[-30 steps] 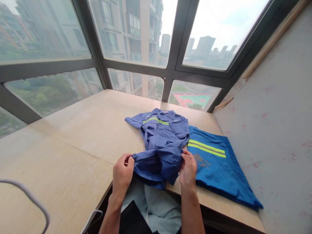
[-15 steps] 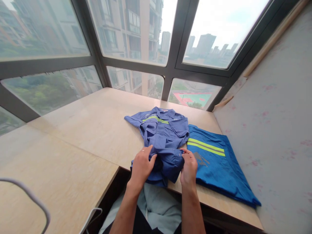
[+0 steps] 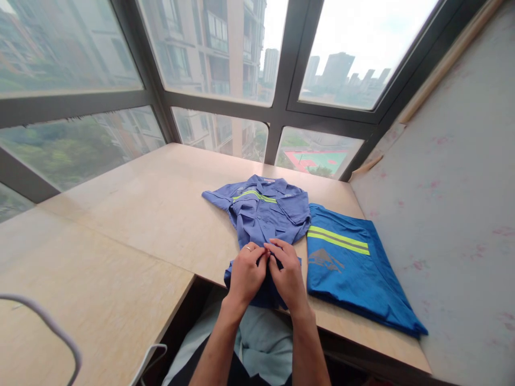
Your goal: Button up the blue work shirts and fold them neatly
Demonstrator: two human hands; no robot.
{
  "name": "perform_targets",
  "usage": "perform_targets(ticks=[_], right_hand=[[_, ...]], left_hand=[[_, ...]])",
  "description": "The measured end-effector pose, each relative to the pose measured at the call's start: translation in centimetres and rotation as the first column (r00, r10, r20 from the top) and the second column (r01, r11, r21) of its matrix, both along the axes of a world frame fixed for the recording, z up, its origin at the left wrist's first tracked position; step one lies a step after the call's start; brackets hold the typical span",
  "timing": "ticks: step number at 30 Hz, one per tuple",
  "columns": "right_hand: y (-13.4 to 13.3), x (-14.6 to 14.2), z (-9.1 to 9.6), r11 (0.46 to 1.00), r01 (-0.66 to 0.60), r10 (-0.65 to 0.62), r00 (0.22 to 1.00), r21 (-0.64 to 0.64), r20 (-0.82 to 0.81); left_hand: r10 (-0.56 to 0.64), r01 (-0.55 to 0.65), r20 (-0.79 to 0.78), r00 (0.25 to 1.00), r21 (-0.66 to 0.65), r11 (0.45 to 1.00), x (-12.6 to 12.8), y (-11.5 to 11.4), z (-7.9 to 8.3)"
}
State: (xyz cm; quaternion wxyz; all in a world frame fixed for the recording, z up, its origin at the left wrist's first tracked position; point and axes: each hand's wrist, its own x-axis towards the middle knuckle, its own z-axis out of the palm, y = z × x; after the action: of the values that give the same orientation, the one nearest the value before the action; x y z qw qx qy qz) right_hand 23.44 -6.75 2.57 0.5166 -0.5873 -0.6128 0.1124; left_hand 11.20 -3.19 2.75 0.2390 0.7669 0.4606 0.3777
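A blue-purple work shirt (image 3: 261, 217) with a yellow-green stripe across its chest lies front up, collar away from me. My left hand (image 3: 248, 272) and my right hand (image 3: 287, 273) meet over its lower front, fingertips pinched together on the cloth. Whether a button sits between them is hidden by the fingers. Below my hands the shirt's darker lower part hangs at the table's front edge. To the right lies a folded brighter blue garment (image 3: 346, 279) with a yellow-green and grey stripe and a grey print.
The pale wooden surface (image 3: 132, 214) has a dark-edged cut-out at the front, where a grey-green cushion (image 3: 265, 332) shows. A cable (image 3: 52, 324) curves at the lower left. Windows (image 3: 217, 59) stand behind, and a floral wall (image 3: 454, 214) rises on the right.
My right hand has let the bunched shirt edge down and moved left to meet my left hand. Both now pinch the middle of the shirt's lower front.
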Motion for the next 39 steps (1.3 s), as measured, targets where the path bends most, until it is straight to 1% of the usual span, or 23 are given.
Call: perform_targets(ticks=[3, 6, 10, 15, 17, 20, 24, 28, 31, 34, 36, 39], right_hand=[[0.4, 0.1, -1.5, 0.999, -0.034, 0.033, 0.999, -0.031, -0.037], [0.5, 0.7, -2.1, 0.997, -0.074, 0.072, 0.995, -0.028, -0.065], [0.3, 1.1, -1.8, 0.999, -0.042, 0.042, 0.996, 0.0, -0.073], [0.3, 0.6, -1.7, 0.999, -0.021, 0.026, 0.994, 0.045, -0.108], [0.3, 0.5, -1.8, 0.998, -0.022, 0.03, 0.991, 0.063, -0.129], [0.3, 0.6, -2.0, 0.996, 0.014, -0.002, 0.991, 0.088, -0.135], [0.2, 0.8, -1.8, 0.996, 0.026, -0.017, 0.994, 0.086, -0.109], [0.1, 0.6, -1.5, 0.998, 0.001, 0.006, 0.994, 0.064, -0.11], [0.1, 0.4, -1.3, 0.998, -0.001, 0.009, 0.993, 0.066, -0.115], [0.0, 0.3, -1.3, 0.995, 0.037, -0.027, 0.994, 0.088, -0.11], [-0.1, 0.2, -1.3, 0.994, 0.058, -0.047, 0.992, 0.09, -0.118], [-0.2, 0.1, -1.1, 0.996, 0.052, -0.043, 0.99, 0.067, -0.131]], left_hand=[[-0.022, 0.022, 0.039, 0.999, 0.002, 1.0, -0.6, -0.1, 0.0], [0.0, 0.001, 0.085, 0.996, -0.009, 1.0, -0.9, -0.1, 0.0], [0.012, -0.011, 0.127, 0.992, -0.011, 1.0, -0.9, -0.3, 0.2], [0.005, 0.001, 0.2, 0.98, -0.033, 0.999, -0.7, -0.6, 0.3], [0.008, 0.004, 0.211, 0.978, -0.056, 0.998, -0.8, -0.7, 0.3], [0.045, -0.02, 0.213, 0.976, -0.12, 0.993, -1.0, -0.7, 0.4], [0.056, -0.018, 0.227, 0.972, -0.167, 0.986, -1.2, -0.7, 0.5], [0.054, -0.012, 0.25, 0.967, -0.165, 0.986, -1.1, -0.7, 0.6], [0.041, -0.003, 0.262, 0.964, -0.144, 0.99, -1.0, -0.7, 0.7], [0.019, 0.014, 0.258, 0.966, -0.125, 0.992, -1.2, -0.8, 0.9], [-0.031, 0.057, 0.227, 0.973, -0.111, 0.992, -1.4, -0.7, 1.1], [-0.092, 0.106, 0.151, 0.984, -0.086, 0.991, -1.7, -0.7, 1.3]])
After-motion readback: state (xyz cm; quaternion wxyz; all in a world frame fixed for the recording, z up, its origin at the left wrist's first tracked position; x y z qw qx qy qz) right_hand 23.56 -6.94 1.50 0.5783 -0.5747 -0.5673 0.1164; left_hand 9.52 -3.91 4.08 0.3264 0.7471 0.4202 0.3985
